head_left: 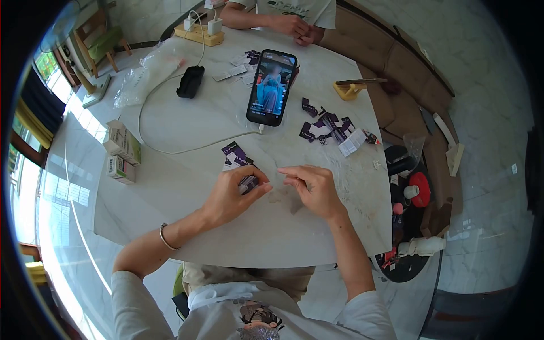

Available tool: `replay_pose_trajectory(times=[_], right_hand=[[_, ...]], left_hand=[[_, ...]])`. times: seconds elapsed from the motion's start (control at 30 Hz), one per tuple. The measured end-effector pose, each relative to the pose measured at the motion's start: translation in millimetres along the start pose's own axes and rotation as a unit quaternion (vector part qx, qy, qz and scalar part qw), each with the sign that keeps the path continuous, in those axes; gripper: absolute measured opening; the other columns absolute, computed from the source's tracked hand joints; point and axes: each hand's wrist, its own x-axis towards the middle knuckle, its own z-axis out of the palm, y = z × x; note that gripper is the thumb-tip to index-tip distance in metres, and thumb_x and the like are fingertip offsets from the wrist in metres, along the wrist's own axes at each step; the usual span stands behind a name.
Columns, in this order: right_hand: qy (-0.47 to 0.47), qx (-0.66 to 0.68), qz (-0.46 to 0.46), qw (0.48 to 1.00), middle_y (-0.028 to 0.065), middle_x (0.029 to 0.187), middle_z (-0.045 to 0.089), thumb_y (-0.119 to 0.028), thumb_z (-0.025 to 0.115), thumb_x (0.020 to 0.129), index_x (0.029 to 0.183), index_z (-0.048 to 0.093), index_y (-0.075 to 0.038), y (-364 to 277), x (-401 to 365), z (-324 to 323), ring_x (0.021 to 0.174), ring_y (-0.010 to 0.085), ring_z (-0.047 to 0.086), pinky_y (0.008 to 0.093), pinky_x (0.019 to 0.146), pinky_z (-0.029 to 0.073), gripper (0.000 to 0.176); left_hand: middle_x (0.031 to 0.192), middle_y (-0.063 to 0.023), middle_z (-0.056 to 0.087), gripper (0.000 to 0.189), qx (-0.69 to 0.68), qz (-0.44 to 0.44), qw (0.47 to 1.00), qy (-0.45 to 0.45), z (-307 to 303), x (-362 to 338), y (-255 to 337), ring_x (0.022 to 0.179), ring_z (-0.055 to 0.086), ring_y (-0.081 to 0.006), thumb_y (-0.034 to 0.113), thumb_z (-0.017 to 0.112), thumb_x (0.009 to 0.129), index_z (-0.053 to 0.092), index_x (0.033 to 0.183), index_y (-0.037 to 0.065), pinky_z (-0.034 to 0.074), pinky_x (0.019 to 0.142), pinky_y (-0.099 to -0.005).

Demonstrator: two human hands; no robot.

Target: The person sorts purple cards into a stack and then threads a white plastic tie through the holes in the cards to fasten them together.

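My left hand (pixel 237 191) curls over the marble-patterned table (pixel 164 209), its thumb and fingertips nearly meeting. Within its curve shows a small dark printed card (pixel 247 184), mostly covered by the fingers. Just beyond that hand lie purple-and-white printed cards (pixel 235 153). Facing it across a small gap, my right hand (pixel 314 190) has its index finger stretched out and its thumb a little apart, with nothing visible between them. Further off to the right sits a loose pile of purple cards (pixel 334 127) with a white printed piece (pixel 352 142).
A phone (pixel 272 88) playing a video stands beyond my hands, its white cable (pixel 170 152) looping left to a yellow power strip (pixel 199 35). Small boxes (pixel 123 144), a black case (pixel 190 82) and plastic wrap (pixel 144 76) are at left. Opposite sits another person (pixel 289 22), beside a yellow stand (pixel 349 90).
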Motion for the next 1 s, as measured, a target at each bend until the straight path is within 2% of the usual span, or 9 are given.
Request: replay_pose_trajectory(times=[0.13, 0.17, 0.37, 0.57, 0.67, 0.7, 0.83, 0.97, 1.0], right_hand=[[-0.073, -0.002, -0.026, 0.997, 0.0051, 0.071, 0.068, -0.001, 0.074, 0.076, 0.114, 0.065, -0.009, -12.5, -6.0, 8.3, 0.059, 0.0206, 0.064, 0.0312, 0.054, 0.05, 0.039], [-0.097, -0.019, -0.035, 0.995, 0.0047, 0.074, 0.071, 0.004, 0.076, 0.073, 0.117, 0.062, -0.008, -14.7, -6.7, 8.2, 0.065, 0.0182, 0.069, 0.0284, 0.058, 0.052, 0.048], [-0.075, 0.001, -0.04, 0.996, 0.0051, 0.071, 0.07, 0.001, 0.077, 0.074, 0.117, 0.062, -0.009, -22.5, -5.7, 14.1, 0.06, 0.0178, 0.066, 0.0292, 0.055, 0.051, 0.047], [-0.028, -0.067, -0.042, 0.996, 0.0051, 0.074, 0.069, -0.009, 0.074, 0.08, 0.092, 0.067, -0.008, -5.5, -1.5, 1.0, 0.06, 0.0191, 0.065, 0.0303, 0.053, 0.049, 0.014], [0.019, -0.061, 0.084, 0.994, 0.0041, 0.073, 0.068, -0.009, 0.073, 0.082, 0.082, 0.067, -0.007, -5.7, 2.7, -12.1, 0.052, 0.0158, 0.058, 0.028, 0.05, 0.044, 0.007], [0.06, -0.051, 0.096, 0.992, 0.0008, 0.07, 0.066, -0.01, 0.074, 0.083, 0.083, 0.067, -0.006, 3.2, 1.8, -13.3, 0.05, 0.0099, 0.05, 0.024, 0.049, 0.039, 0.008], [0.095, 0.097, 0.201, 0.97, -0.0024, 0.073, 0.066, -0.012, 0.074, 0.085, 0.083, 0.068, -0.005, 16.6, 0.5, -30.4, 0.053, 0.0027, 0.044, 0.0206, 0.05, 0.035, 0.009], [0.126, 0.361, 0.238, 0.893, 0.0057, 0.081, 0.069, -0.01, 0.072, 0.087, 0.082, 0.063, -0.007, 16.6, 1.7, -29.1, 0.053, 0.0042, 0.047, 0.0204, 0.048, 0.037, 0.011], [0.123, 0.412, 0.243, 0.87, 0.0077, 0.082, 0.069, -0.01, 0.072, 0.087, 0.081, 0.061, -0.007, 15.7, 2.0, -29.5, 0.053, 0.0049, 0.048, 0.0204, 0.047, 0.037, 0.013]], left_hand=[[0.076, -0.0123, 0.068, 0.02, 0.004, -0.049, 0.996, -0.071, 0.9, -2.4, 3.6, 0.063, 0.058, -0.019, 0.017, 0.072, 0.088, 0.067, 0.09, -0.003, 0.049, 0.062, -0.032], [0.075, -0.0131, 0.068, 0.021, 0.012, -0.063, 0.994, -0.093, 0.0, -2.5, 5.6, 0.061, 0.057, -0.0202, 0.017, 0.071, 0.089, 0.067, 0.09, -0.003, 0.048, 0.061, -0.0327], [0.076, -0.0126, 0.069, 0.017, 0.005, -0.007, 0.996, -0.091, 1.5, -2.5, -3.4, 0.065, 0.06, -0.0129, 0.013, 0.066, 0.092, 0.068, 0.088, -0.003, 0.049, 0.063, -0.0294], [0.073, -0.0098, 0.068, 0.018, 0.028, -0.03, 0.997, -0.065, -3.8, 0.2, 4.1, 0.067, 0.06, -0.0125, 0.012, 0.064, 0.093, 0.066, 0.083, -0.003, 0.049, 0.065, -0.0293], [0.068, -0.0061, 0.065, 0.02, 0.015, -0.014, 1.0, -0.024, -2.7, 1.1, -0.6, 0.06, 0.057, -0.0102, 0.013, 0.063, 0.094, 0.066, 0.081, -0.002, 0.047, 0.057, -0.0282], [0.067, -0.0073, 0.064, 0.021, 0.011, -0.038, 0.999, -0.028, -3.5, 1.2, 1.1, 0.059, 0.055, -0.0113, 0.014, 0.063, 0.094, 0.066, 0.081, -0.002, 0.046, 0.057, -0.0292], [0.064, -0.0077, 0.062, 0.024, -0.011, -0.087, 0.995, -0.041, -6.1, 2.0, 10.0, 0.056, 0.052, -0.0125, 0.018, 0.064, 0.094, 0.065, 0.081, -0.002, 0.044, 0.055, -0.0297], [0.056, 0.0014, 0.054, 0.03, -0.063, -0.104, 0.99, -0.066, -4.8, 1.5, 3.3, 0.046, 0.046, -0.0055, 0.024, 0.06, 0.098, 0.065, 0.08, 0.001, 0.036, 0.044, -0.0238], [0.061, 0.0, 0.056, 0.027, -0.074, -0.127, 0.986, -0.074, -6.3, 1.6, 3.9, 0.05, 0.049, -0.006, 0.024, 0.059, 0.099, 0.064, 0.085, 0.0, 0.037, 0.046, -0.0238]])
